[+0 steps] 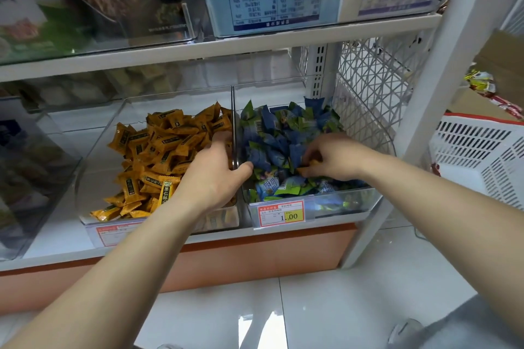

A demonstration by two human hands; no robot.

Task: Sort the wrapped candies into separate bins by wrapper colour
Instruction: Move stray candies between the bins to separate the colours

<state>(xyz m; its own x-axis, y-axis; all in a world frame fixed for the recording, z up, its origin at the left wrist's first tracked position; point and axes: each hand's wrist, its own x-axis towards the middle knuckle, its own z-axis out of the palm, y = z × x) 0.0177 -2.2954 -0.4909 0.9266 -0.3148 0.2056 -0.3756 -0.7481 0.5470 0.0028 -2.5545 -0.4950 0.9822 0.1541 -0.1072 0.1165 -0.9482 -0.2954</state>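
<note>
Two clear bins (312, 207) sit side by side; left hand (211, 176) spreads open over orange candies (158, 147); right hand (334, 159) pinches one orange candy (304, 170) among the blue-green candies (280, 133).

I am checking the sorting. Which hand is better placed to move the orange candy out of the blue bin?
Right. The right hand already pinches the orange candy inside the blue bin; the left hand rests across the divider.

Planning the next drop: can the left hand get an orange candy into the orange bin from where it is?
Probably yes. The left hand already rests across the divider at the orange bin, which is open on top, with nothing above the orange candies. The right hand is pinching an orange piece in the blue bin.
</note>
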